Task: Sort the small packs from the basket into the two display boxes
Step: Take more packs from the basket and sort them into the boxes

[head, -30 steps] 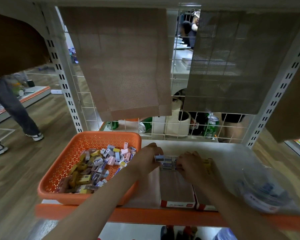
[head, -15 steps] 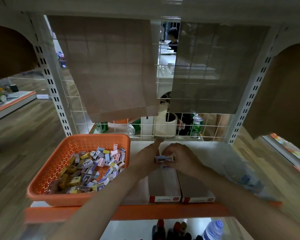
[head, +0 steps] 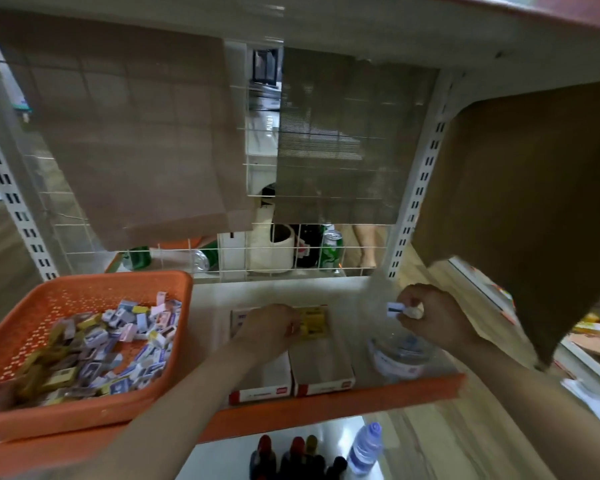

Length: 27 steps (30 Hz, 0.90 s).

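An orange basket (head: 84, 415) at the left holds several small packs (head: 118, 344) in white, pink, yellow and brown. Two white display boxes stand side by side on the shelf: the left box (head: 262, 393) and the right box (head: 326, 384). Yellow packs (head: 314, 322) lie at the back of the right box. My left hand (head: 269, 332) rests curled over the back of the boxes, touching the yellow packs; whether it holds one is hidden. My right hand (head: 430, 315) is raised to the right of the boxes and pinches a small white pack (head: 395, 310).
A clear plastic bag (head: 400, 351) lies on the shelf below my right hand. The orange shelf edge (head: 378, 398) runs along the front. Behind a wire grid stand green cans (head: 331, 249) and a white cup (head: 274, 249). Bottles (head: 364, 448) stand on the lower shelf. Brown cardboard (head: 520, 202) hangs at the right.
My right hand has left the boxes and moved right and up with a small white pack. My left hand has stayed over the back of the boxes. The camera shifted.
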Each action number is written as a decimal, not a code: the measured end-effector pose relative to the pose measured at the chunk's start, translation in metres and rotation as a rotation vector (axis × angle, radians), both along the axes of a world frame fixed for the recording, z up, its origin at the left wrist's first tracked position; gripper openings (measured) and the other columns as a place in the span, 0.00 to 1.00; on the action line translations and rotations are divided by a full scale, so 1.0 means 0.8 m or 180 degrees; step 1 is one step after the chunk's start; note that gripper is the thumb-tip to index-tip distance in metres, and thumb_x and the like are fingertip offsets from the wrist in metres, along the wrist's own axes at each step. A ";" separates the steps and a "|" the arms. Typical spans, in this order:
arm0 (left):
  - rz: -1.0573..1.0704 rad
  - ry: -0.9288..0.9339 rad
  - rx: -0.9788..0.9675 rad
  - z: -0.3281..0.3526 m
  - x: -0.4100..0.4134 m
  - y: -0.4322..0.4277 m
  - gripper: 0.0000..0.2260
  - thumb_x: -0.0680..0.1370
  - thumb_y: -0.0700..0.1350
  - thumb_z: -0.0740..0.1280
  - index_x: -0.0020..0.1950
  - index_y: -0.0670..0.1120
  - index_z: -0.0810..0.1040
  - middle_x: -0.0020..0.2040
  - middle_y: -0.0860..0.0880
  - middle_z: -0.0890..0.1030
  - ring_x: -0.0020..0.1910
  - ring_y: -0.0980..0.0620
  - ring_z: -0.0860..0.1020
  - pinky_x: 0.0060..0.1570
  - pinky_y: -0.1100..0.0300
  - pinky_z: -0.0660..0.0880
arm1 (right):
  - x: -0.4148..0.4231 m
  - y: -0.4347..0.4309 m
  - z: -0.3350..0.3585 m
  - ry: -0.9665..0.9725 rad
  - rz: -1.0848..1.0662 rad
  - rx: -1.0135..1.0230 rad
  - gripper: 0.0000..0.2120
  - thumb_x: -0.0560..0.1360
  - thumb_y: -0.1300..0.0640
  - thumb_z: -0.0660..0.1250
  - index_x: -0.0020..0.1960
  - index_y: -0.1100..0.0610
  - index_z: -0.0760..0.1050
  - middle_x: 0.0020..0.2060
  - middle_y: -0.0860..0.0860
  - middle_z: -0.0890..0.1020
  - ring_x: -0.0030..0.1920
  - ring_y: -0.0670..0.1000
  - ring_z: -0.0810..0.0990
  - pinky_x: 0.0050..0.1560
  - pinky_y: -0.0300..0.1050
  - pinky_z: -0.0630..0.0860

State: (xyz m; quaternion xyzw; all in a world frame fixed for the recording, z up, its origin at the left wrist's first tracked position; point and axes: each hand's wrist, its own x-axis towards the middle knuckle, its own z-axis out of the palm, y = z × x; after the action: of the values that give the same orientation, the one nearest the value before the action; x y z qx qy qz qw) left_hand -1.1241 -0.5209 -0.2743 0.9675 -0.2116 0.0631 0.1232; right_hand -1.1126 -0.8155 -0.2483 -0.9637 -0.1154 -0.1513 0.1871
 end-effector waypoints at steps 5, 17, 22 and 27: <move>-0.0127 0.0029 0.0111 -0.004 -0.003 -0.025 0.11 0.80 0.51 0.59 0.55 0.47 0.77 0.56 0.48 0.79 0.54 0.49 0.78 0.49 0.58 0.75 | -0.010 -0.035 -0.011 0.0427 -0.0137 -0.0197 0.12 0.66 0.57 0.76 0.41 0.46 0.74 0.37 0.44 0.77 0.42 0.47 0.77 0.43 0.42 0.71; -0.0201 0.0020 0.0052 0.006 -0.010 -0.008 0.10 0.80 0.49 0.60 0.52 0.46 0.77 0.52 0.50 0.79 0.52 0.50 0.77 0.42 0.60 0.69 | 0.001 0.030 -0.006 0.0313 0.0110 0.0044 0.07 0.70 0.60 0.71 0.47 0.54 0.79 0.42 0.49 0.81 0.45 0.49 0.78 0.49 0.45 0.75; 0.0162 -0.0192 0.0003 0.022 -0.018 0.047 0.09 0.79 0.50 0.60 0.51 0.48 0.77 0.52 0.50 0.79 0.52 0.50 0.77 0.49 0.58 0.72 | 0.004 0.125 -0.006 0.0165 0.0633 0.0199 0.07 0.70 0.62 0.70 0.48 0.56 0.80 0.42 0.50 0.82 0.45 0.51 0.80 0.48 0.50 0.75; 0.0715 -0.0412 -0.0100 0.035 -0.029 0.126 0.10 0.79 0.52 0.60 0.50 0.49 0.78 0.46 0.50 0.82 0.47 0.51 0.79 0.40 0.62 0.69 | 0.002 0.247 -0.004 0.0178 0.1149 0.0290 0.08 0.72 0.61 0.68 0.50 0.56 0.80 0.46 0.51 0.83 0.47 0.50 0.80 0.52 0.46 0.75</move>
State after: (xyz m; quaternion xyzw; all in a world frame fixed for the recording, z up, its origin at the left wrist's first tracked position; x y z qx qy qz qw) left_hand -1.1475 -0.4204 -0.2466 0.9770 -0.1084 0.1421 0.1166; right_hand -1.1107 -0.6183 -0.2514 -0.9217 -0.2742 -0.0935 0.2578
